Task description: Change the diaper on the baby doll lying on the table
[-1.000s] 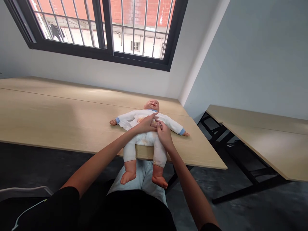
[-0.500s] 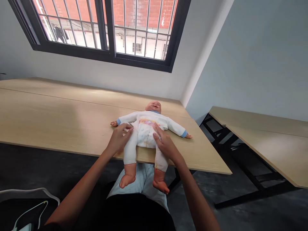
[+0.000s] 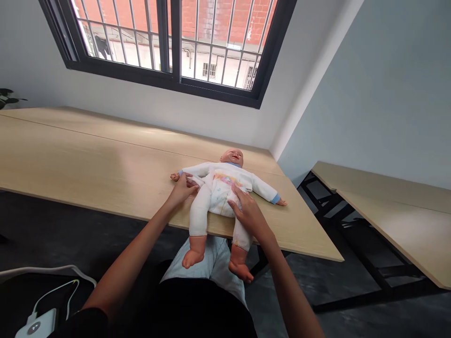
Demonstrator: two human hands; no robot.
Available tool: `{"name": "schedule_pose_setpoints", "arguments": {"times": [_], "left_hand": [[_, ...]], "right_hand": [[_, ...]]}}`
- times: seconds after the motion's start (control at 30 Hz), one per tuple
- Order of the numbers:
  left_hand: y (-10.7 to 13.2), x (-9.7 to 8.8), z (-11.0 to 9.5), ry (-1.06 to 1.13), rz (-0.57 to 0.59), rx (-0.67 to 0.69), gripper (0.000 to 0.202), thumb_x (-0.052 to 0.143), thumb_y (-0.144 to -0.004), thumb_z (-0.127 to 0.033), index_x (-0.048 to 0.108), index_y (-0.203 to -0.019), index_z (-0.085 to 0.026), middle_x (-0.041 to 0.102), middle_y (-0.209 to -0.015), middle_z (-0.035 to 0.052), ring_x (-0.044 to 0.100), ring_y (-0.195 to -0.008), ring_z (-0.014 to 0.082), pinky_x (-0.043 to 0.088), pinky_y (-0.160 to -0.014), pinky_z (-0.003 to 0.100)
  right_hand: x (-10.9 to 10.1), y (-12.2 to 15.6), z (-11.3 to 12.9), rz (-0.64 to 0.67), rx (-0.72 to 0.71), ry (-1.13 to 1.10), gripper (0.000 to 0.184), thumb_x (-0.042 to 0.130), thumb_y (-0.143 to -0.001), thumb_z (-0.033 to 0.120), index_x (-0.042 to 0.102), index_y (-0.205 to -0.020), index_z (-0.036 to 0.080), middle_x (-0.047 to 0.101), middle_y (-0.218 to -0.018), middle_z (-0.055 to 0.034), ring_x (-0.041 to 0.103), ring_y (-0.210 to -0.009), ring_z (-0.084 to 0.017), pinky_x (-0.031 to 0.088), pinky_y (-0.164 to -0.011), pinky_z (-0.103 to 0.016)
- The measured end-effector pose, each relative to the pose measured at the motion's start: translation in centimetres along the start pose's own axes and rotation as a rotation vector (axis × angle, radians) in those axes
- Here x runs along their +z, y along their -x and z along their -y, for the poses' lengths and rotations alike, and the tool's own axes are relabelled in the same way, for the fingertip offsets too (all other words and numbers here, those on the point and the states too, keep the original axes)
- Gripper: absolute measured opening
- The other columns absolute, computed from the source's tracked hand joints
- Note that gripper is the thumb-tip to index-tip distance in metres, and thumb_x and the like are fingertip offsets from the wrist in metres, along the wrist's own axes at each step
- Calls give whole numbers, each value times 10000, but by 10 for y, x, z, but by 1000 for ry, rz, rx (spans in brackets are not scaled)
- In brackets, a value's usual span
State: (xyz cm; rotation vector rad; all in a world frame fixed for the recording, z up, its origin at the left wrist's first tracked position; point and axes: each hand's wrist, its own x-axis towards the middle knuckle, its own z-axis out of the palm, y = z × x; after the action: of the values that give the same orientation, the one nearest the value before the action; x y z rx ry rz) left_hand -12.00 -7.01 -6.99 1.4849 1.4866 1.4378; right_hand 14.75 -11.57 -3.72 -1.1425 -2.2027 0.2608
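Observation:
A baby doll [image 3: 229,180] in a white top with blue cuffs lies on its back on the table, legs hanging over the front edge. Around its hips is a white diaper [image 3: 221,202] with a coloured band at the waist. My left hand [image 3: 183,190] is at the doll's hip on the left of the view, its thumb and fingers closing on the diaper's white side flap, which is pulled outward. With fingers stretched out, my right hand [image 3: 248,211] lies over the front of the diaper and the top of the other leg.
The wooden table [image 3: 88,164] stands against the wall under a barred window [image 3: 172,42]. To the right is a second table [image 3: 398,202] across a gap. A white device [image 3: 38,324] with a cable sits at lower left, and a plant [image 3: 9,98] shows at far left.
The camera view has shifted, so the scene sits slightly further right. My left hand has spread the side flap outward from the hip. My right hand stays on the diaper front.

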Motion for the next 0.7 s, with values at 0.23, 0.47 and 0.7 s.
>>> {"name": "schedule_pose_setpoints", "arguments": {"times": [0.23,0.47,0.7], "left_hand": [[-16,-4,-2,150,40,78,443,663,-707,-280,469,-1095,-190,664,-836,12,677,-819,171,549,-802,324],[-15,-2,-2,102,140,155,378,600,-773,-245,505,-1136,-204,704,-967,48,679,-956,183,541,-899,360],[-6,-3,-3,-79,168,195,414,608,-784,-217,512,-1186,-203,675,-986,46,651,-917,196,529,-855,350]], "right_hand": [[-14,-32,24,-2,-62,-25,364,543,-957,350,596,-1288,209,611,-1347,-81,536,-1288,-284,225,-1205,-568],[18,-131,60,318,-57,158,259,763,-817,354,661,-992,192,714,-1036,-59,639,-1009,-242,435,-893,-342],[62,-156,41,270,47,78,99,691,-809,144,607,-852,173,711,-906,-60,646,-933,-235,406,-886,-342]]}}
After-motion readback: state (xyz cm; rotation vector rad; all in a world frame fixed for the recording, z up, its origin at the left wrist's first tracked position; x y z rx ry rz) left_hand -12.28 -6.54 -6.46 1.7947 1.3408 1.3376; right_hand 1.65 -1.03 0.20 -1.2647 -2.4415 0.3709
